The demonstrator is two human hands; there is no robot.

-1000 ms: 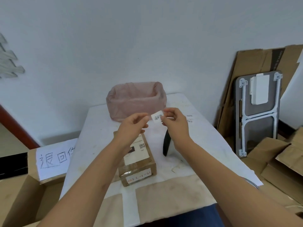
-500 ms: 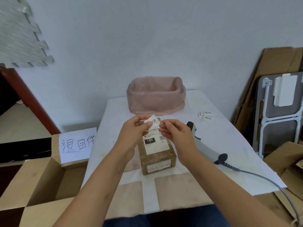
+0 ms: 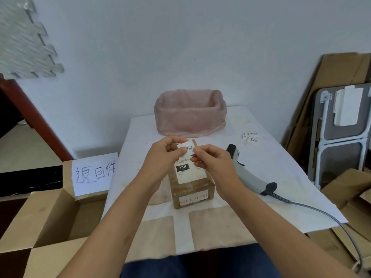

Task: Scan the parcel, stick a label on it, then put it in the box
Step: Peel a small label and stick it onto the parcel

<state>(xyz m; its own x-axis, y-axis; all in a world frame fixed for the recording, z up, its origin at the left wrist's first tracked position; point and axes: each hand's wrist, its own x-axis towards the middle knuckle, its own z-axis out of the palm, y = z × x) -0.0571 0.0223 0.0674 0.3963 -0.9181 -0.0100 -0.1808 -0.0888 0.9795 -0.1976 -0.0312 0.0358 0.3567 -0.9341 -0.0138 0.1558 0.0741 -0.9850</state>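
A small brown cardboard parcel [image 3: 190, 187] with a white shipping sticker marked 15H lies on the white table [image 3: 271, 167]. My left hand [image 3: 162, 155] and my right hand [image 3: 212, 159] pinch a small white handwritten label [image 3: 187, 149] between their fingertips, just above the parcel's far end. A grey and black barcode scanner [image 3: 249, 173] rests on the table right of the parcel. An open cardboard box [image 3: 46, 217] with a handwritten paper sign stands on the floor at the left.
A bin lined with a pink bag [image 3: 190, 115] stands at the table's far end. A few spare labels [image 3: 251, 136] lie at the far right. Flat cardboard and a folded table [image 3: 341, 133] lean on the right wall. The scanner cable [image 3: 331, 221] trails off the right edge.
The view has swung left and down, bringing the floor box and scanner into sight. Both hands have lowered the label towards the parcel's top.
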